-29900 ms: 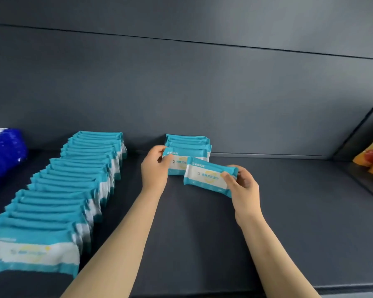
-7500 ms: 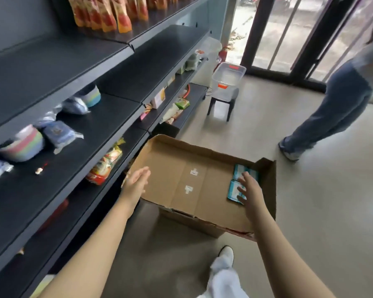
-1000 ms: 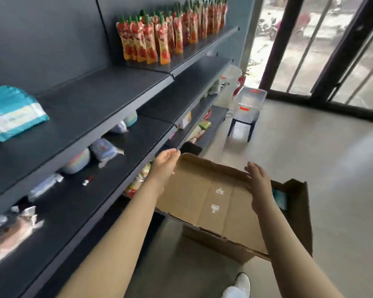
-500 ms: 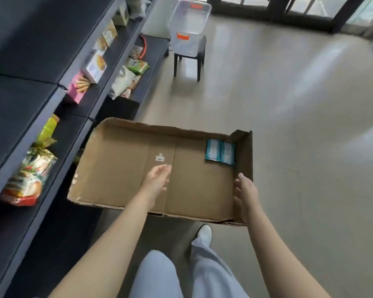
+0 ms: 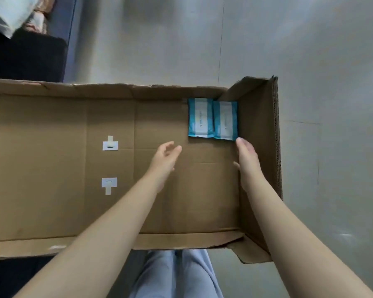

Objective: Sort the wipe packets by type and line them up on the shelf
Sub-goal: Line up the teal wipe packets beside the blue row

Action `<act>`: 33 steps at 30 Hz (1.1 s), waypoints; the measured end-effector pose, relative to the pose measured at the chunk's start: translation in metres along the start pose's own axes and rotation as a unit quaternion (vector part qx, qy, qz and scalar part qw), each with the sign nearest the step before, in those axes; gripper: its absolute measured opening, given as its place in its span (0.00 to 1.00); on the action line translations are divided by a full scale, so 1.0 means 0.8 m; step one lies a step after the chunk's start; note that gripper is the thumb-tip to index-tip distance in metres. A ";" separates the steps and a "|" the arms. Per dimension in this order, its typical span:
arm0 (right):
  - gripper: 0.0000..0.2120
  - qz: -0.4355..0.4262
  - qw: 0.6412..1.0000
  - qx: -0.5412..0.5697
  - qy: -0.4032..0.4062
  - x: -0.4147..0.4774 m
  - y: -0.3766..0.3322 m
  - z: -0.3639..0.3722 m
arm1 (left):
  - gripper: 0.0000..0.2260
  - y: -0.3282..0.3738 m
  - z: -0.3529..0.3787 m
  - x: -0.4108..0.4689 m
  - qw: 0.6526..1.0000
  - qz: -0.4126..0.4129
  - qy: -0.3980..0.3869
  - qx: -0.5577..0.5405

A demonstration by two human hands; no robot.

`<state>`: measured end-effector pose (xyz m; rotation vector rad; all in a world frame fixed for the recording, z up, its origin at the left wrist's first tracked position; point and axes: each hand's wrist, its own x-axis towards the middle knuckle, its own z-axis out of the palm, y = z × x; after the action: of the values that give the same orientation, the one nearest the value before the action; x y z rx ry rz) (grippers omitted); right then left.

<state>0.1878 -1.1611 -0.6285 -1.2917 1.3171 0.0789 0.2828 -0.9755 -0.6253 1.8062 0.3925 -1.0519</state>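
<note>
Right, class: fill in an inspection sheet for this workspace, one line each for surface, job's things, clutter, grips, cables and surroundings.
Surface: brown cardboard box, open on top, right wall upright.
Job's things: two teal-and-white wipe packets lying flat, side by side, in the box's far right corner: left packet, right packet.
Clutter: upper sticker and lower sticker, both white, on the box floor.
Grips: left hand open over the box floor, holding nothing; right hand open, fingertips beside the right packet's near edge, contact unclear.
Cables: nothing seen.
Surroundings: pale grey floor; dark shelf unit top left; the person's light trousers below the box.
</note>
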 end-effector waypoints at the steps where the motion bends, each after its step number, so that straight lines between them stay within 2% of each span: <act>1: 0.22 -0.017 1.000 -0.009 0.002 0.019 -0.002 0.004 | 0.18 0.003 0.008 0.021 1.000 -0.001 0.001 -0.008; 5: 0.23 -0.032 0.999 -0.016 -0.010 0.063 0.000 0.019 | 0.20 0.014 0.034 0.077 0.999 -0.020 -0.007 -0.032; 10: 0.23 0.006 1.000 0.019 0.014 0.069 0.008 0.029 | 0.19 0.023 0.054 0.105 0.998 -0.037 0.005 -0.057; 14: 0.11 0.046 0.998 0.028 0.021 0.071 0.004 0.037 | 0.10 0.032 0.053 0.121 0.998 -0.020 0.028 -0.061; 18: 0.13 0.053 0.998 0.029 0.014 0.074 0.001 0.051 | 0.07 0.027 0.041 0.137 0.998 -0.001 0.050 -0.024; 21: 0.20 0.058 0.997 0.040 0.045 0.075 0.000 0.067 | 0.05 0.013 0.023 0.136 0.999 0.008 0.048 -0.004; 22: 0.20 0.059 0.996 0.032 0.057 0.074 0.001 0.073 | 0.04 0.006 0.016 0.133 0.999 0.009 0.047 -0.004; 25: 0.16 0.078 0.996 0.040 0.033 0.056 0.007 0.096 | 0.07 -0.015 -0.005 0.115 0.998 -0.003 0.045 -0.035; 28: 0.08 0.078 0.995 0.059 -0.009 0.025 0.020 0.113 | 0.09 -0.035 -0.028 0.078 0.992 -0.015 0.055 -0.111; 33: 0.05 0.092 0.983 0.154 -0.041 -0.070 0.018 0.093 | 0.07 -0.049 -0.081 -0.028 0.979 -0.014 0.082 -0.186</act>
<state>0.2064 -1.0697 -0.6170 -0.8955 1.3183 0.0546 0.2755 -0.8969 -0.6206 1.5553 0.6698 -0.7880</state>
